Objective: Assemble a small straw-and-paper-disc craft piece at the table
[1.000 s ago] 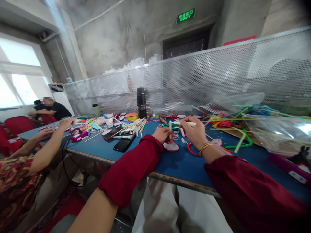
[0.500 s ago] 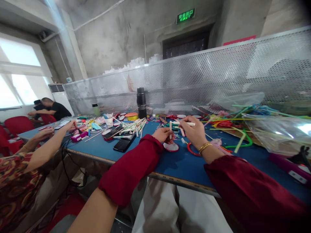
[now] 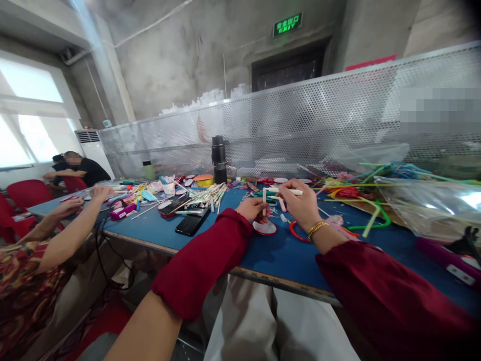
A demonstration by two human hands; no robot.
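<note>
My left hand [image 3: 252,209] is closed around a small pale stick [image 3: 264,201], which stands upright between the fingertips. In my right hand [image 3: 301,203] is a white pen-like tool [image 3: 292,191], held the way one holds a pen. Its tip points left, close to the top of the pale stick; whether they touch I cannot tell. Below my left fingers a round white lid-like disc [image 3: 264,228] with a red rim lies on the blue table [image 3: 225,245]. Red-handled scissors [image 3: 298,231] lie partly hidden under my right wrist.
A black flask [image 3: 218,159] stands at the back, near a heap of pale sticks [image 3: 208,196] and a black phone [image 3: 191,223]. Coloured strips [image 3: 376,203] and clear plastic bags [image 3: 432,200] cover the right side. To the left, a co-worker's hands [image 3: 84,198] work over the table.
My hands, the pale stick and the white tool keep almost the same place. The co-worker's nearer hand has shifted to the left, towards their other hand.
</note>
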